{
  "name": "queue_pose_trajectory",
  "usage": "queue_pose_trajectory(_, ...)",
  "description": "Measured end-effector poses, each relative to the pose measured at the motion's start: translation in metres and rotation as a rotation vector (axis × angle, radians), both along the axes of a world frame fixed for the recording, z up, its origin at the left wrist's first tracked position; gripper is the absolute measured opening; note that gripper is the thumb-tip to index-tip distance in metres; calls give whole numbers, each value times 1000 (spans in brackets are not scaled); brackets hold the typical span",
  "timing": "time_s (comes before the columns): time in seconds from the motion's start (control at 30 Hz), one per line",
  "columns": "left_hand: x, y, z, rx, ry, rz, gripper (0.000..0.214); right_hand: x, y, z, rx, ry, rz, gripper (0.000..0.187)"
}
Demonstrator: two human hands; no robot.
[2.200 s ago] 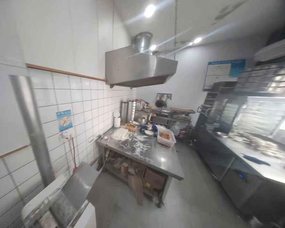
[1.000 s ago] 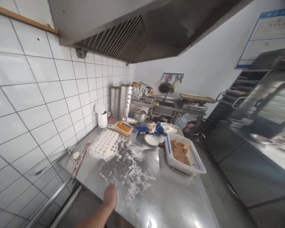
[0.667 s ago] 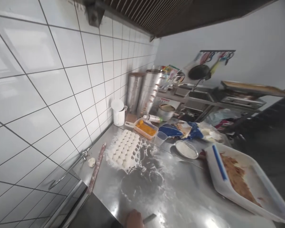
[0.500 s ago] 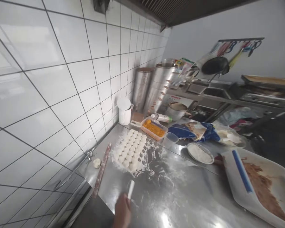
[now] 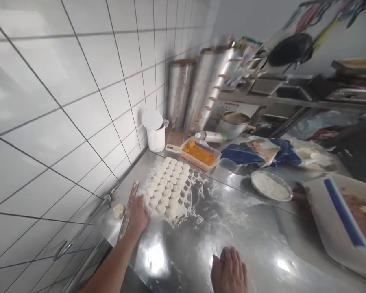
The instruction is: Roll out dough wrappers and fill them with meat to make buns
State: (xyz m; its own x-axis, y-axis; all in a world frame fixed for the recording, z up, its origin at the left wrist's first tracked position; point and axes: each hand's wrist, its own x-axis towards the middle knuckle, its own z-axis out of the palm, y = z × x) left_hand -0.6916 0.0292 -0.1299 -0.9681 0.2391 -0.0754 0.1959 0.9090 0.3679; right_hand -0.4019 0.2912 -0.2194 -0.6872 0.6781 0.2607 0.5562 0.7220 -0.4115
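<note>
My left hand (image 5: 138,215) reaches across the left side of the steel counter and closes on a flour-dusted wooden rolling pin (image 5: 123,228). To its left lies a small lump of dough (image 5: 118,211). Rows of round dough pieces (image 5: 164,185) sit on scattered flour just right of that hand. Nearer the front edge, my right hand (image 5: 231,272) rests low over the counter with its fingers together and bent. A dark, pointed shape shows by its thumb; what the hand grips is mostly hidden.
Behind the dough stand a white jug (image 5: 156,138), an orange filling tub (image 5: 201,156) and a bottle (image 5: 210,136). A flour bowl (image 5: 271,186) and a large tub of brown filling (image 5: 326,215) are on the right. Tiled wall (image 5: 49,122) borders the left.
A hand held a white-handled tool near the front; that handle is out of sight now. My left hand is now on the rolling pin, and my right hand shows farther right. The view has shifted.
</note>
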Motion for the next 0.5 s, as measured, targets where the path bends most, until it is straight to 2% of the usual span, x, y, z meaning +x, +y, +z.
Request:
queue_pose_trajectory(0.1,-25,15,-20,-56,-47,-59,85,1,7,-19,1,-38,7,72)
queue_pose_trajectory(0.17,-19,21,-31,-118,-72,-32,77,3,6,-23,14,-50,18,70)
queue_pose_trajectory(0.23,8,28,-37,-178,-98,1,59,5,6,-24,20,-64,27,70)
queue_pose_trajectory(0.3,45,38,-42,-205,-141,-24,47,6,8,-25,14,-87,23,68)
queue_pose_trajectory(0.4,96,55,-49,-197,-219,-171,49,8,13,-27,5,-113,18,66)
queue_pose_trajectory(0.5,124,56,-53,-189,-275,-319,52,10,17,-30,-8,-128,12,65)
